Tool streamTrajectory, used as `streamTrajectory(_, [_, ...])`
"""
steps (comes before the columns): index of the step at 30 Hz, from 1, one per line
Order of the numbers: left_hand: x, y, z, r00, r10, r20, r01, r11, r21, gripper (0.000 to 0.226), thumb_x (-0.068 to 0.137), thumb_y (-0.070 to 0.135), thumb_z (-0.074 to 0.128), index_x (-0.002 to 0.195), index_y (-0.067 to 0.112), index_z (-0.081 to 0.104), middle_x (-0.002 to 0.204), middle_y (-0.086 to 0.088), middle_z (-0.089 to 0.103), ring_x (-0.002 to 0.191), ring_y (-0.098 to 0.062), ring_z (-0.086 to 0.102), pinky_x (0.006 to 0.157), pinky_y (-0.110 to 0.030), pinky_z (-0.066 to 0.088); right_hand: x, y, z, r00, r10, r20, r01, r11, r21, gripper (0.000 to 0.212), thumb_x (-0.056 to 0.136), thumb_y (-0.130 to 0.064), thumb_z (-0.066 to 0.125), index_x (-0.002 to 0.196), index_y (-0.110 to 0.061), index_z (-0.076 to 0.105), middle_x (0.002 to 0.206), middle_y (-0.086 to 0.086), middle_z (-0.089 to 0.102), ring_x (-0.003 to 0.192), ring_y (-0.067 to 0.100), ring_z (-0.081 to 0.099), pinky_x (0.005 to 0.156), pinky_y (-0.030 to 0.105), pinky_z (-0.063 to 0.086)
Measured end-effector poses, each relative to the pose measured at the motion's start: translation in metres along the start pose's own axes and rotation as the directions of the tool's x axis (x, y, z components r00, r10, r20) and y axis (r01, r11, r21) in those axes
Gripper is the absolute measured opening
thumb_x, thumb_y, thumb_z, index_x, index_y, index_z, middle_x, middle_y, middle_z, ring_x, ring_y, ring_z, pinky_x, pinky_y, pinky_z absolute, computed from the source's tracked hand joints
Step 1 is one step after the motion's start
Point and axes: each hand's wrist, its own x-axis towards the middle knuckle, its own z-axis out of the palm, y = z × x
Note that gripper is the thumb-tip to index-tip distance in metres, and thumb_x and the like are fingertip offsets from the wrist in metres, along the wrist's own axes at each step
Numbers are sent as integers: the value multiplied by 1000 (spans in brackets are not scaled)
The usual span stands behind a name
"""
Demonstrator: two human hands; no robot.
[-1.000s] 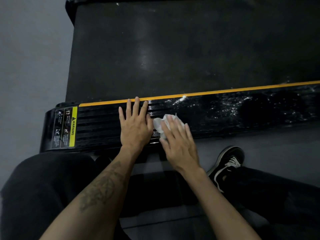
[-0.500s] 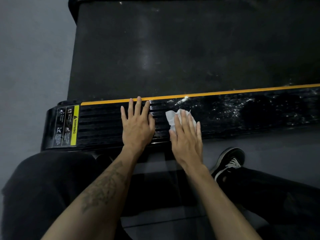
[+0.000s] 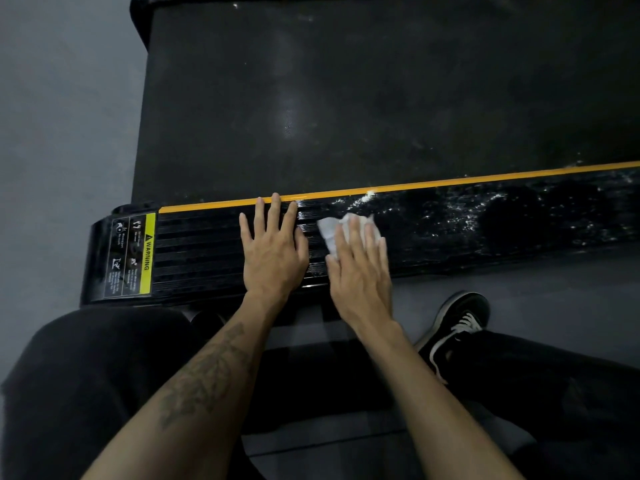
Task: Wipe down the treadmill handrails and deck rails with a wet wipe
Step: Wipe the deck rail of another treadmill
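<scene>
Right now the right hand (image 3: 360,268) presses the wet wipe (image 3: 332,230) flat on the deck rail (image 3: 207,251), fingers straight. Its long way runs nine to three. The dry part lies at nine, past the spread left hand (image 3: 273,251).

Black-and-white sneaker (image 3: 453,327) on grey floor (image 3: 65,133), yellow warning label (image 3: 133,256) far left.
</scene>
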Motion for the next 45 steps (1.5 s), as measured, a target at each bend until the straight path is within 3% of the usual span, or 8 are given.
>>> streamTrajectory(4, [0, -1, 1, 1000, 2, 1, -2, 1000, 12, 59, 102, 42, 27, 156, 22, 39, 168, -9, 27, 158, -31, 15, 126, -60, 12, 5, 19, -5, 980, -191, 56, 193, 980, -39, 61, 107, -41, 11, 165, -24, 6, 172, -3, -8, 159, 19, -9, 129, 46, 0])
streamTrajectory(10, [0, -1, 2, 1000, -3, -8, 3, 1000, 10, 58, 102, 41, 29, 155, 22, 41, 168, -8, 28, 158, -30, 16, 126, -60, 13, 7, 3, -2, 998, 37, -43, -37, 999, 14, 64, 107, -43, 16, 165, -17, 10, 173, 2, -1, 159, 23, -4, 129, 47, -4])
streamTrajectory(15, [0, -1, 0, 1000, 1, 1, -1, 1000, 15, 58, 103, 41, 28, 156, 22, 40, 168, -9, 27, 158, -30, 14, 126, -60, 12, 14, 8, -2, 979, -198, 49, 201, 978, -60, 61, 108, -41, 11, 165, -22, 3, 172, -4, -8, 159, 18, -9, 128, 48, 0])
streamTrajectory(21, [0, 1, -1, 1000, -9, -3, 9, 1000, 11, 58, 102, 40, 30, 155, 22, 41, 168, -8, 28, 158, -30, 16, 126, -59, 12, 15, 4, -3, 998, 44, -45, -43, 999, 10, 63, 106, -38, 20, 165, -17, 10, 173, 1, 0, 159, 23, -4, 129, 49, 0])
streamTrajectory(27, [0, 1, -2, 1000, -11, 6, 11, 1000, 7, 56, 103, 40, 31, 155, 21, 41, 168, -9, 27, 158, -30, 14, 126, -59, 11, 22, 13, -7, 975, -214, 53, 217, 973, -72, 59, 109, -38, 16, 165, -23, 8, 173, -4, -3, 159, 19, -5, 128, 47, 2])
streamTrajectory(32, [1, 2, -2, 1000, -16, 18, 15, 1000, 13, 55, 104, 38, 35, 156, 22, 39, 169, -8, 25, 158, -29, 13, 126, -58, 11, 25, 7, -5, 998, 55, -33, -54, 998, 29, 61, 109, -37, 21, 165, -18, 8, 173, 0, -3, 159, 21, -7, 129, 47, -1])
streamTrajectory(38, [0, 2, -3, 1000, -17, 20, 17, 1000, 6, 53, 105, 37, 38, 156, 21, 40, 169, -9, 25, 158, -30, 13, 126, -58, 10, 33, 6, -6, 982, -184, 50, 186, 981, -51, 61, 107, -39, 14, 165, -22, 2, 173, -3, -6, 159, 19, -7, 129, 47, 0])
streamTrajectory(45, [1, 1, -3, 999, -15, 29, 14, 1000, 15, 55, 105, 39, 34, 157, 22, 37, 169, -8, 23, 158, -30, 12, 126, -59, 11, 38, -7, -6, 1000, 6, 27, -6, 1000, -2, 63, 108, -42, 16, 165, -18, 4, 172, 2, -6, 158, 25, -12, 129, 47, -3])
